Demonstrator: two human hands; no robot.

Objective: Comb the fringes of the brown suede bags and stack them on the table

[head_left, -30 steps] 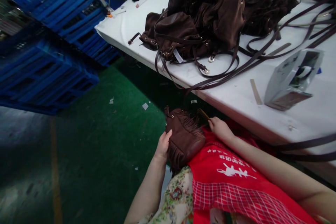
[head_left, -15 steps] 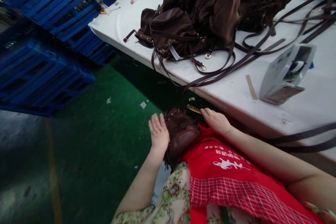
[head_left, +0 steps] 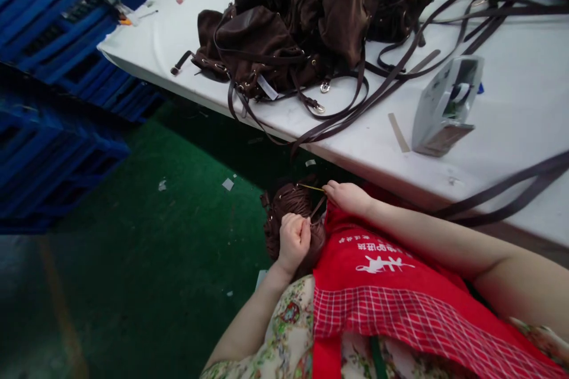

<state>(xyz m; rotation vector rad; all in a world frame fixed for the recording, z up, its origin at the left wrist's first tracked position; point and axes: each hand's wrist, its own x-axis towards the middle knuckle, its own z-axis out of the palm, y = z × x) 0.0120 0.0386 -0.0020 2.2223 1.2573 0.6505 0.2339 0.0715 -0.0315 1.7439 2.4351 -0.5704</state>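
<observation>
A dark brown fringed bag (head_left: 291, 198) rests in front of the red apron, below the table edge. My left hand (head_left: 294, 243) is closed over the bag's front, fingers curled in a pinch. A thin brown fringe strand (head_left: 318, 206) runs up and right from its fingertips. My right hand (head_left: 349, 196) grips a yellow comb (head_left: 311, 188) by its end. The comb is seen nearly edge-on and reaches left over the top of the bag. Part of the bag is hidden behind my left hand.
Several dark brown bags (head_left: 262, 35) are piled on the white table (head_left: 351, 148), with long straps trailing. A tape dispenser (head_left: 444, 109) and a thin flat strip (head_left: 398, 132) lie to the right. Blue pallets (head_left: 57, 160) stand at left on the green floor (head_left: 178, 237) with paper scraps.
My left hand has gone from open beside the bag to closed over its fringe, moving right. The comb has turned edge-on in my right hand. The view has shifted right.
</observation>
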